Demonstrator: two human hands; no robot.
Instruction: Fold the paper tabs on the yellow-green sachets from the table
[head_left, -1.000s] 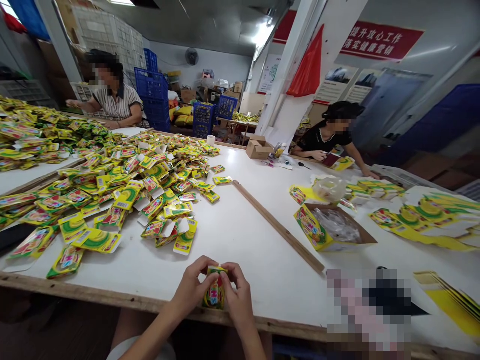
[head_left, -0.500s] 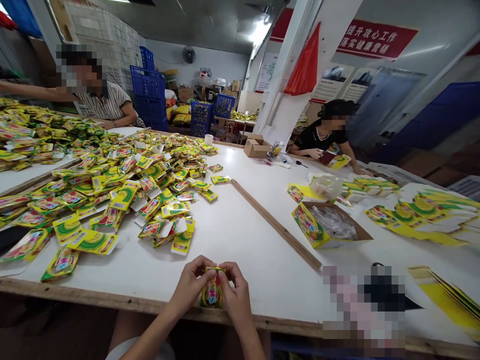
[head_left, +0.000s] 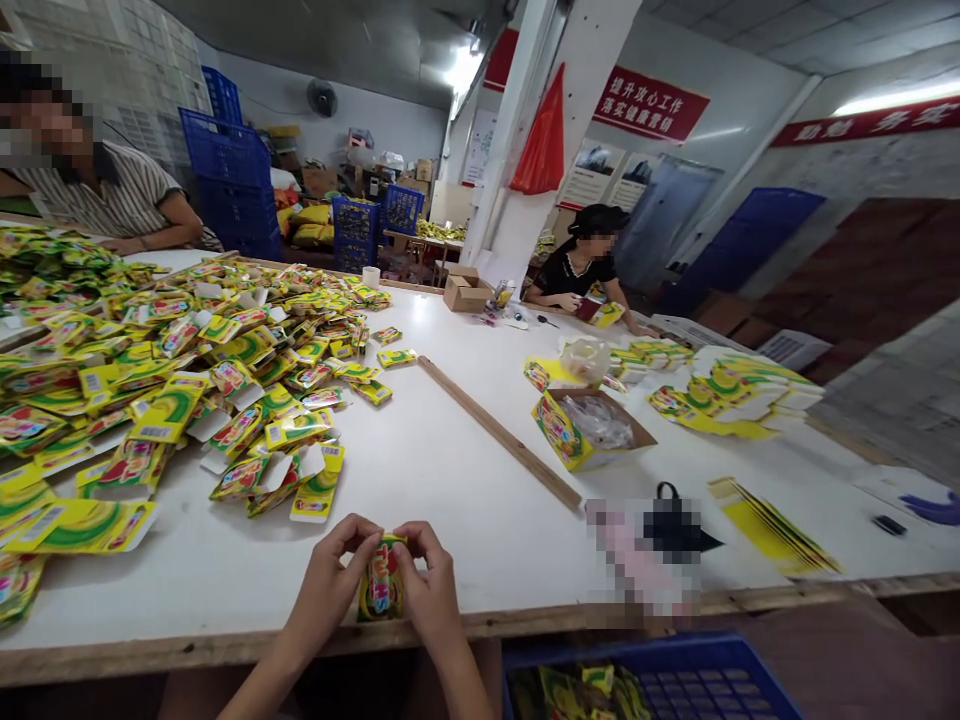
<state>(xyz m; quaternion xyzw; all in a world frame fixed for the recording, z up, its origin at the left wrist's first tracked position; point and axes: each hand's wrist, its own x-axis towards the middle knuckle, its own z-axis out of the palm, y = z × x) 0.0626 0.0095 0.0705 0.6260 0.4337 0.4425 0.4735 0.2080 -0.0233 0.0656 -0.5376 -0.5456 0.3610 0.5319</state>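
A small green and yellow printed carton (head_left: 383, 583) stands at the near edge of the white table (head_left: 480, 470), between my two hands. My left hand (head_left: 339, 567) grips its upper left side, thumb and fingers at the top. On the opposite side, my right hand (head_left: 429, 575) holds the upper right corner in the same way. The fingertips meet near the carton's top edge and partly cover it. To the left spreads a large heap of similar small cartons (head_left: 247, 345), some with white flaps standing open.
A wooden strip (head_left: 499, 430) lies across the table. Beyond it stands an open display box (head_left: 592, 430) with clear plastic inside. Flat yellow cards (head_left: 776, 525) lie at right. Below the edge is a blue crate (head_left: 705, 670) with cartons. Two people sit across the table.
The view has swung to the right, so the scene sits further left and the blue crate below the table shows more. Both hands keep hold of the carton.
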